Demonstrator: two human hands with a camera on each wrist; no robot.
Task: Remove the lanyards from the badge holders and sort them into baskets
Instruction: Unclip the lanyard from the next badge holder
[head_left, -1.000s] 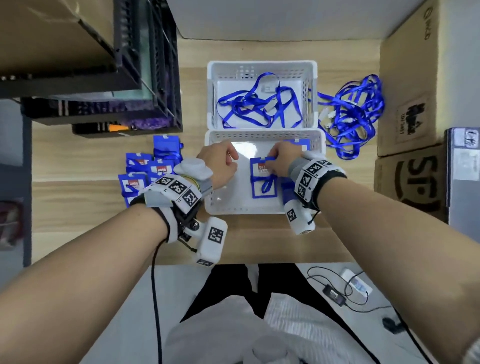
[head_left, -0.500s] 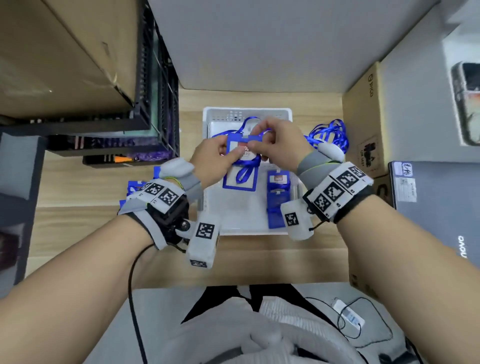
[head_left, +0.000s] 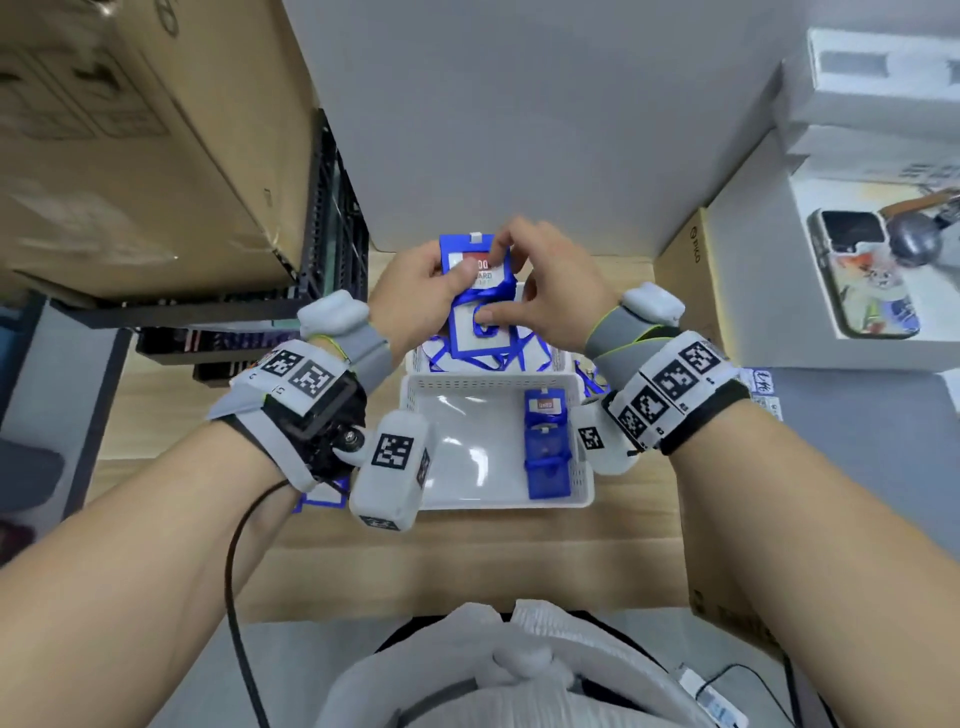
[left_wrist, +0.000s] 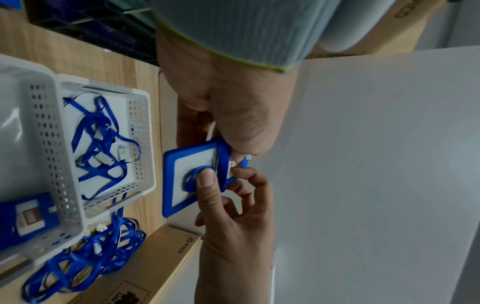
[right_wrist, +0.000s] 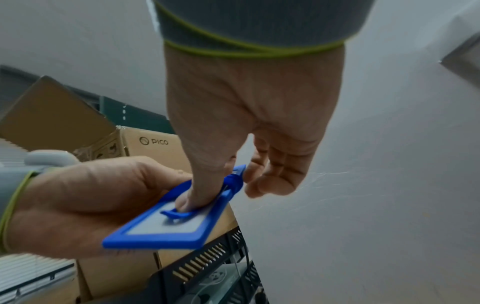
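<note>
Both hands raised above the far basket (head_left: 415, 364), sharing one blue badge holder (head_left: 470, 332). Left hand (head_left: 415, 291) grips the holder's left edge, thumb on its front. Right hand (head_left: 540, 291) pinches it: thumb presses the blue lanyard (head_left: 485, 299) loop against the clear window, fingers curled at the top clip. Far basket holds loose lanyards. Near basket (head_left: 410, 410) holds stacked holders (head_left: 545, 447) on its right side. Lanyard pile (left_wrist: 78, 265) lies on the table right of the baskets.
</note>
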